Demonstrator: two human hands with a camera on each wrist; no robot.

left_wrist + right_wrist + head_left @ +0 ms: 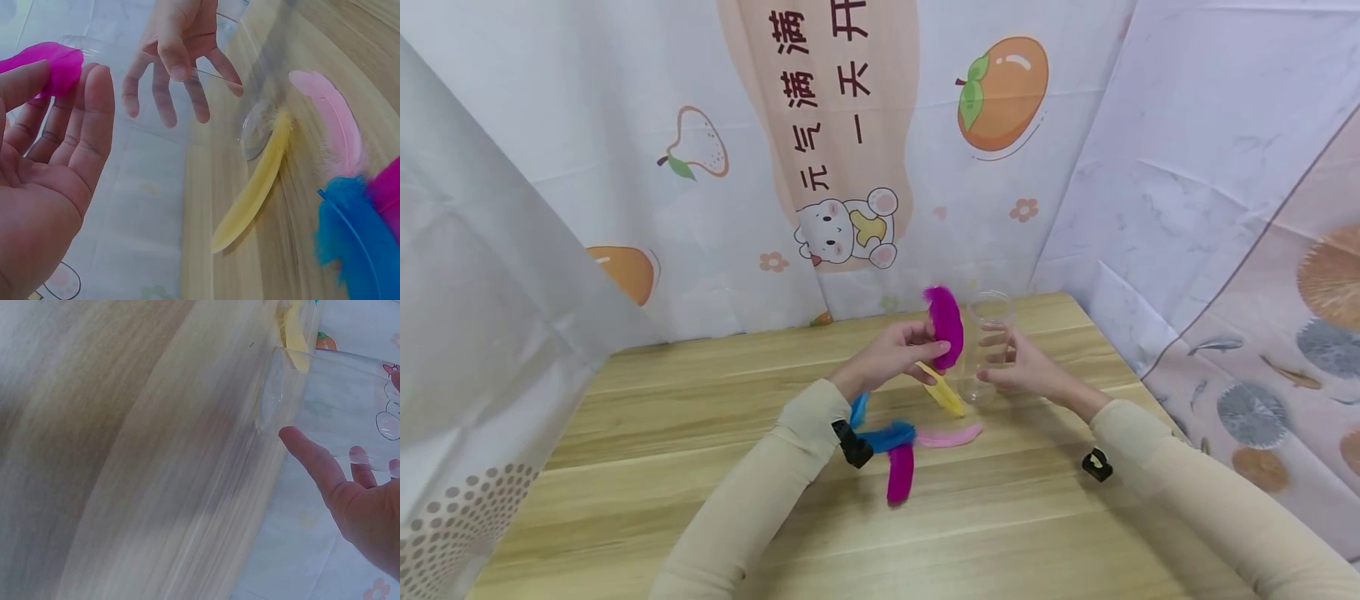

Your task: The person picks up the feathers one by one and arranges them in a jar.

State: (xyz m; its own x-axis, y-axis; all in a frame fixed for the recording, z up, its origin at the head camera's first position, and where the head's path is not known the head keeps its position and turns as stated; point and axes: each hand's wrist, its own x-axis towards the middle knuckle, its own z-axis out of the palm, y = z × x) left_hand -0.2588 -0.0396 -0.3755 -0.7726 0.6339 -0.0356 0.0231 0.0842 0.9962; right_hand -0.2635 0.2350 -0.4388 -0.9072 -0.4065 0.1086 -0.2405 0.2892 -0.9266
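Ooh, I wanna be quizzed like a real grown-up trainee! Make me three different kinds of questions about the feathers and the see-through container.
1. True or false: the left hand is holding a blue feather.

2. Pick one: what colour is the feather lying nearest the base of the clear container?
a) pink
b) yellow
c) blue

3. Short answer: which hand is at the clear container?

Key:
1. False; it holds a magenta feather.
2. b) yellow.
3. The right hand.
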